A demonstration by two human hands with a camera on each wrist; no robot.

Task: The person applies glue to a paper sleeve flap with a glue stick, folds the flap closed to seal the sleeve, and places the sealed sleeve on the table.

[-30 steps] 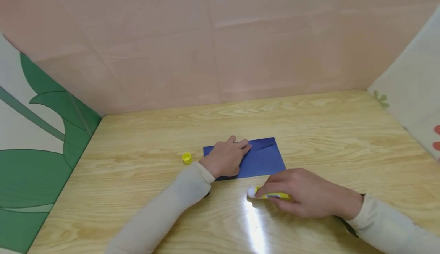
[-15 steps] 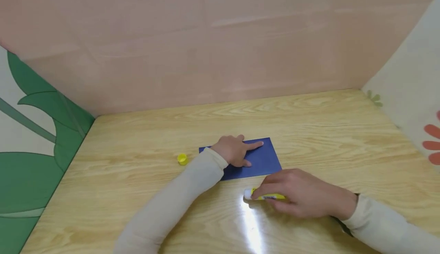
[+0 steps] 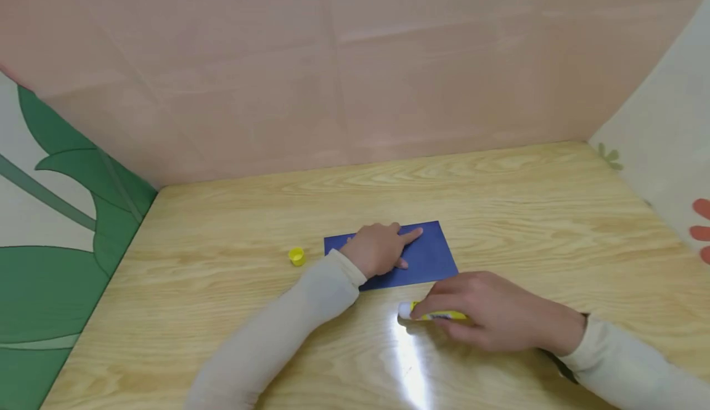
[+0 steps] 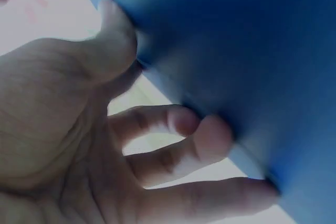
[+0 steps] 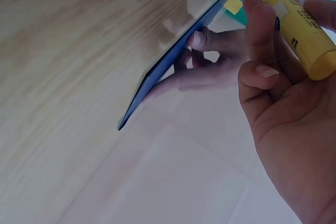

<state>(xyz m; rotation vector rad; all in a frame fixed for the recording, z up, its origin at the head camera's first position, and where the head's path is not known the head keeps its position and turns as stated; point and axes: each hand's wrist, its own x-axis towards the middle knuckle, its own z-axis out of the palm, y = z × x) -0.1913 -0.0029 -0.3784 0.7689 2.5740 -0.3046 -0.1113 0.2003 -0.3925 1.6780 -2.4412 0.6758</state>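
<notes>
The left arm (image 3: 277,334) reaches forward and to the right, the left hand (image 3: 378,250) palm down with fingers spread. The right arm (image 3: 621,364) angles inward, the right hand (image 3: 488,311) gripping between bent fingers and thumb.

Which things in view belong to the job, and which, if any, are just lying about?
Job:
blue envelope, under left hand
glue stick, in right hand
yellow cap, probably the stick's

Lying about:
nothing loose seen; only surroundings: table, pink backdrop, leaf-print panel
</notes>
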